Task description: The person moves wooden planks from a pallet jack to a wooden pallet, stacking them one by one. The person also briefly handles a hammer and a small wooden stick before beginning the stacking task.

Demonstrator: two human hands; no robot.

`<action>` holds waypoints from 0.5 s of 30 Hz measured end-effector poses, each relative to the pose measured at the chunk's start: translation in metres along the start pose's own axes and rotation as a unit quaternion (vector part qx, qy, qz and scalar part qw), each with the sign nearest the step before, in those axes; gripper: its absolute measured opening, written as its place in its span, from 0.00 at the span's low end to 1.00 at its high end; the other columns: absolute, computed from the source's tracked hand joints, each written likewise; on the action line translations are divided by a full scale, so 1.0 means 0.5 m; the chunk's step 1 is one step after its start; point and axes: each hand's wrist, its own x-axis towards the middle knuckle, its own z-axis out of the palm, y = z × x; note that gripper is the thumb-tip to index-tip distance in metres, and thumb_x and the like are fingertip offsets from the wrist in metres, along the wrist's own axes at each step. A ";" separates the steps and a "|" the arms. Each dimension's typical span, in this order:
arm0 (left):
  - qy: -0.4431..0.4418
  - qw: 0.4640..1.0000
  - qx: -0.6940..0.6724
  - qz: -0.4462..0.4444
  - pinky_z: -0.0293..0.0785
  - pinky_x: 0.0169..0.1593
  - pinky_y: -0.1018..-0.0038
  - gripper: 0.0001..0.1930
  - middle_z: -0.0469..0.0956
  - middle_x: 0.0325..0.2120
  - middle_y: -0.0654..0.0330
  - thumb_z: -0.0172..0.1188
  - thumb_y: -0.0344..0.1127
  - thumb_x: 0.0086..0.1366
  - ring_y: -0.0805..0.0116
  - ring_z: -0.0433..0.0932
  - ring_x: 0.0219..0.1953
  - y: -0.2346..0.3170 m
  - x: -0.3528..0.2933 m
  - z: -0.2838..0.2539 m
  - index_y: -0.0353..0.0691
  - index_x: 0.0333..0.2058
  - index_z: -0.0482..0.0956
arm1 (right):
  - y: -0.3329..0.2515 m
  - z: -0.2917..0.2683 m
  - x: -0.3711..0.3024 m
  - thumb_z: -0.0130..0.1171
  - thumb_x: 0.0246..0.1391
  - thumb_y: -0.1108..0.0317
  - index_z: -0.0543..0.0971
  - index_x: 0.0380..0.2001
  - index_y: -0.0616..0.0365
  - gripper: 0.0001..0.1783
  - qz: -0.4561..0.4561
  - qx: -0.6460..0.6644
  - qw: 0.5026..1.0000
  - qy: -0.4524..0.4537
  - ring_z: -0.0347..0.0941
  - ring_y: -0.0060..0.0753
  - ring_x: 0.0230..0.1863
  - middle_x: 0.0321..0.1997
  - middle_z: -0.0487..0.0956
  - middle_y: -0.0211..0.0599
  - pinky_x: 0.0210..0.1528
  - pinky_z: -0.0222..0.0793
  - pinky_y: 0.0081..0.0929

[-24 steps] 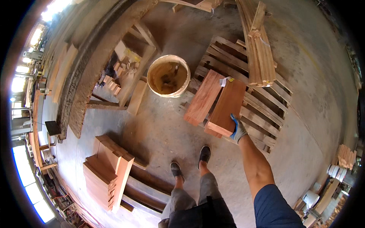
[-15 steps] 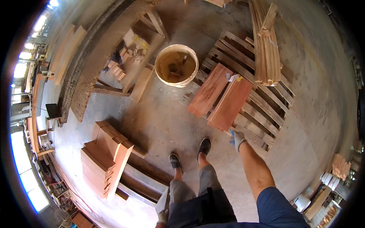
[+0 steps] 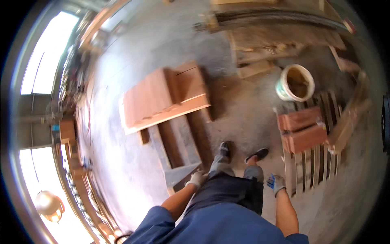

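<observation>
My left hand (image 3: 198,179), in a pale work glove, hangs beside my dark apron (image 3: 227,191), close to the near end of a grey wooden skid (image 3: 183,173). Its fingers are smeared, so neither their pose nor any grip shows. My right hand (image 3: 277,183), gloved with blue on the fingers, hangs with its fingers loosely apart, left of a slatted pallet (image 3: 289,173). It holds nothing I can see. On the skid, ahead and to the left, stands a stepped stack of reddish-brown boards (image 3: 148,95). Two bundles of redder boards (image 3: 306,138) lie on the pallet.
A round bucket (image 3: 283,90) with brownish contents stands beyond the pallet. A low wooden bench (image 3: 284,36) lies at the far right. Long pale strips of wood (image 3: 349,120) rest by the pallet's right side. Bright windows (image 3: 50,53) and cluttered shelving line the left.
My view has swung left, bringing the stepped board stack toward the middle and the pallet to the right. My left hand has come fully into view; my right hand is lower, farther from the red boards.
</observation>
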 end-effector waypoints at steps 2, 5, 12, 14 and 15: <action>0.041 0.990 -0.130 -0.039 0.68 0.60 0.63 0.20 0.79 0.51 0.52 0.52 0.49 0.65 0.54 0.76 0.54 -0.042 -0.024 0.021 0.46 0.48 0.82 | -0.013 0.023 -0.028 0.57 0.60 0.58 0.76 0.44 0.51 0.14 -0.008 -0.091 0.996 0.013 0.78 0.41 0.32 0.33 0.79 0.38 0.35 0.78 0.42; 0.078 0.959 -0.254 -0.093 0.68 0.60 0.65 0.21 0.79 0.50 0.53 0.54 0.50 0.65 0.54 0.76 0.55 -0.056 -0.086 -0.019 0.44 0.48 0.82 | -0.046 0.064 -0.063 0.57 0.60 0.58 0.76 0.42 0.52 0.12 -0.035 -0.210 0.976 0.037 0.78 0.41 0.30 0.32 0.77 0.37 0.32 0.78 0.41; 0.093 0.906 -0.379 -0.164 0.71 0.56 0.67 0.19 0.81 0.47 0.52 0.57 0.48 0.65 0.55 0.78 0.50 -0.198 -0.134 0.051 0.42 0.48 0.82 | -0.133 0.272 -0.162 0.55 0.63 0.64 0.75 0.36 0.55 0.07 -0.102 -0.300 0.948 -0.041 0.77 0.37 0.25 0.24 0.74 0.35 0.27 0.76 0.36; 0.078 0.872 -0.441 -0.199 0.69 0.59 0.66 0.20 0.80 0.49 0.51 0.57 0.48 0.65 0.53 0.77 0.54 -0.225 -0.133 0.065 0.42 0.49 0.82 | -0.146 0.328 -0.176 0.54 0.63 0.65 0.74 0.36 0.56 0.06 -0.119 -0.334 0.934 -0.055 0.77 0.37 0.25 0.24 0.74 0.36 0.26 0.76 0.35; 0.087 0.854 -0.468 -0.210 0.69 0.59 0.65 0.20 0.80 0.49 0.51 0.57 0.48 0.65 0.53 0.77 0.54 -0.226 -0.129 0.076 0.42 0.49 0.82 | -0.153 0.347 -0.169 0.54 0.63 0.65 0.74 0.37 0.56 0.06 -0.108 -0.347 0.930 -0.059 0.77 0.37 0.24 0.25 0.74 0.36 0.26 0.76 0.35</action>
